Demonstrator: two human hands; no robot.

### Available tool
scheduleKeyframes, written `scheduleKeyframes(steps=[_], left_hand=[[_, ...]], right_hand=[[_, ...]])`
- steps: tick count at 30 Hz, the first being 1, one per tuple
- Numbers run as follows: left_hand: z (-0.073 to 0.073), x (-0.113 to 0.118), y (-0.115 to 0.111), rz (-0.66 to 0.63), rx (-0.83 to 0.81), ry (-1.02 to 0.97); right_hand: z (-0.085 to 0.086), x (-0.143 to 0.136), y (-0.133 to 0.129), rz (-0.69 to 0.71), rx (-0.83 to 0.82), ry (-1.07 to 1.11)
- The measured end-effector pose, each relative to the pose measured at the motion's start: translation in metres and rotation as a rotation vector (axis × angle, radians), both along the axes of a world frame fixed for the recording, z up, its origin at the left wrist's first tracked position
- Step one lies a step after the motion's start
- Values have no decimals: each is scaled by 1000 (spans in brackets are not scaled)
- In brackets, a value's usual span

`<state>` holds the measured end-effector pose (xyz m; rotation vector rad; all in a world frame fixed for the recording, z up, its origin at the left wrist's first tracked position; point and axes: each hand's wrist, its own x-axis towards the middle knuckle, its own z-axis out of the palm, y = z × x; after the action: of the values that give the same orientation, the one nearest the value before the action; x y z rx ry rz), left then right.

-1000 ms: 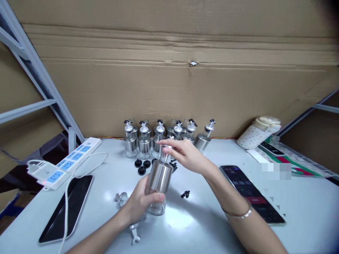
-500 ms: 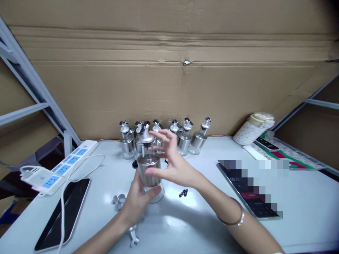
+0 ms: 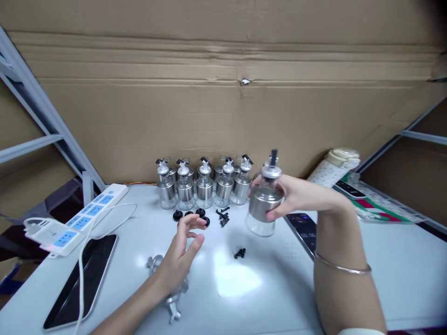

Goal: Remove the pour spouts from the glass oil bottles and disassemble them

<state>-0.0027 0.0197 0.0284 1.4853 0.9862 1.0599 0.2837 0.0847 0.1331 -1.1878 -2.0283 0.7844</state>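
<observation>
My right hand (image 3: pixel 288 195) is wrapped round a glass bottle (image 3: pixel 264 204) with a metal band and a silver spout, held upright at the right of the bottle row. My left hand (image 3: pixel 185 249) has its fingers apart and holds nothing, above silver spout parts (image 3: pixel 173 309) on the table. A row of similar bottles (image 3: pixel 204 186) stands at the back. In front of them lie round black caps (image 3: pixel 178 215) and small black levers (image 3: pixel 223 217). Several tiny black pieces (image 3: pixel 240 253) lie mid-table.
On the left are a white power strip (image 3: pixel 87 218) with a cable and a dark tablet (image 3: pixel 82 281). A phone (image 3: pixel 303 232) lies beneath my right forearm's left side. A patterned flask (image 3: pixel 333 167) leans at the back right, near a cardboard wall (image 3: pixel 223 125).
My right hand has moved right and now grips a bottle there. My left hand has let go of the bottle it supported. The bottle in front of my hands is gone from there.
</observation>
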Motion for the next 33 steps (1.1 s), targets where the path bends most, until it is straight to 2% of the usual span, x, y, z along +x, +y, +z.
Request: scheduleKeyframes(steps=[1,2,5,8,16,22,33], left_hand=[[0,-1,1,-12,-14,7],[-1,-1,2,-21,-22,12],[-1,-3,5,-28,-22,-1],[-1,-4,7,-29,-33,-38],[1,-5,12,11,0,-68],[-1,-7,15,28,39,-73],[5,-14,20,85,82,-121]], right_hand=[[-2,14,3,35,-117,-116],[-3,26,7,9,-155,-165],[-11,52,19,-91,-245,-210],[-22,63,29,-175,-279,-217],[-51,63,50,-233,-247,-57],[-61,55,63,-251,-246,24],[-80,47,76,-287,-174,105]])
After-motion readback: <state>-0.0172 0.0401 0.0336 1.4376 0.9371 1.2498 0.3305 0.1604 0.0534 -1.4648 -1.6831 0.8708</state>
